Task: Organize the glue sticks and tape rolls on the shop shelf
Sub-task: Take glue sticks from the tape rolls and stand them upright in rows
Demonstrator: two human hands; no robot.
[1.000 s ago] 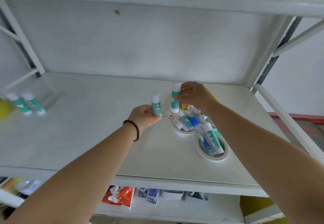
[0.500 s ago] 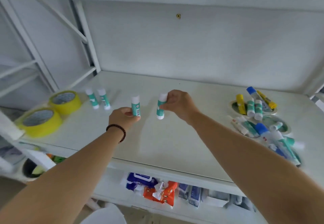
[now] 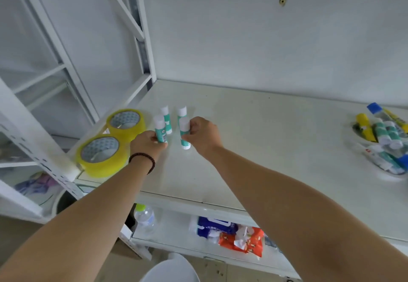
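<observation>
My left hand grips a teal glue stick with a white cap, held upright just above the white shelf. My right hand holds a second teal glue stick upright beside it. Directly behind them two more teal glue sticks stand on the shelf. Two yellow tape rolls lie flat at the shelf's left end. At the far right a jumbled pile of glue sticks in teal, yellow and blue rests on white tape rolls.
White metal uprights and diagonal braces frame the shelf's left side. On the lower shelf lie blue and orange packets and a clear bottle. A round white object sits at the bottom edge.
Both hands carried their glue sticks leftward from the right-hand pile to just in front of the two standing sticks by the yellow tape. The view swung left with them.
</observation>
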